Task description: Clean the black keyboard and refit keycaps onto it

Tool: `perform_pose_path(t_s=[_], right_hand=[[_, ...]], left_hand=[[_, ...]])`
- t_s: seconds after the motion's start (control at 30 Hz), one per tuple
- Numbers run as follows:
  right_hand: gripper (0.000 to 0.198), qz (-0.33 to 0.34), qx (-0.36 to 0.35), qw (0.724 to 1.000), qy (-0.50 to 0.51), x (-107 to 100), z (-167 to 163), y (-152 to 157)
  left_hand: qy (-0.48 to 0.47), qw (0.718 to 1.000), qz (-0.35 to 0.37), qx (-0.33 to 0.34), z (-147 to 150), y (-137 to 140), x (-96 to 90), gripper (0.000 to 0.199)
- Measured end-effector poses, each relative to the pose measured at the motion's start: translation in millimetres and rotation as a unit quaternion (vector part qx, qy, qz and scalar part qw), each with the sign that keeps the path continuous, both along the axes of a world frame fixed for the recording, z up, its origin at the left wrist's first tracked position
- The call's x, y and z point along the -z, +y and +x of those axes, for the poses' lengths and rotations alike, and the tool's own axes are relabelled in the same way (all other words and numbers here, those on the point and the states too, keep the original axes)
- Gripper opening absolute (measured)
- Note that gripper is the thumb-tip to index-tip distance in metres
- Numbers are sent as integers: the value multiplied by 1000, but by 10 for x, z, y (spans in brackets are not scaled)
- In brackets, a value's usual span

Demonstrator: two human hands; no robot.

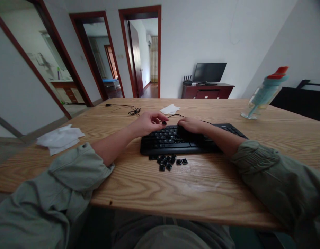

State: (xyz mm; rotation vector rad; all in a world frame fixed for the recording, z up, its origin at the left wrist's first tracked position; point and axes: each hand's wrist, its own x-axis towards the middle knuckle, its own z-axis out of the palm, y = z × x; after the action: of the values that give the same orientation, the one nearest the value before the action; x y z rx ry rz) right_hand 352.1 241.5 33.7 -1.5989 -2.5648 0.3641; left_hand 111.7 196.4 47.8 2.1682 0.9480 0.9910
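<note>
A black keyboard [172, 143] lies on the wooden table, and paler spots show among its keys where caps are off. Over its upper left corner, my left hand [147, 123] pinches a small black keycap [164, 122] between thumb and fingers. My right hand [192, 125] rests at the keyboard's top edge, right of the left hand, its fingers curled down onto the keys. What those fingertips grip, if anything, is hidden. Several loose black keycaps [166, 160] lie in a small pile just in front of the keyboard.
A coiled black cable [134, 111] lies at the back left. White tissues lie at the left [60, 137] and behind the keyboard [170, 109]. A clear bottle [261, 97] with a red and teal lid stands at the right. The table's front edge [175, 216] is near my lap.
</note>
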Motion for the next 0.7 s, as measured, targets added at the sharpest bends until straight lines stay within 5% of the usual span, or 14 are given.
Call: perform_pose_path(t_s=[0.3,0.47,0.7], right_hand=[[39,33,48,998,-30,-10,-48,-233],[46,16,30,999,-15,0,109,-230],[51,21,110,993,-24,-26,196,-353]], left_hand=[[7,997,75,-22,110,-268,-68,20],[40,999,26,-13,119,-453,-104,27],[-30,995,-59,-78,195,-510,-64,23]])
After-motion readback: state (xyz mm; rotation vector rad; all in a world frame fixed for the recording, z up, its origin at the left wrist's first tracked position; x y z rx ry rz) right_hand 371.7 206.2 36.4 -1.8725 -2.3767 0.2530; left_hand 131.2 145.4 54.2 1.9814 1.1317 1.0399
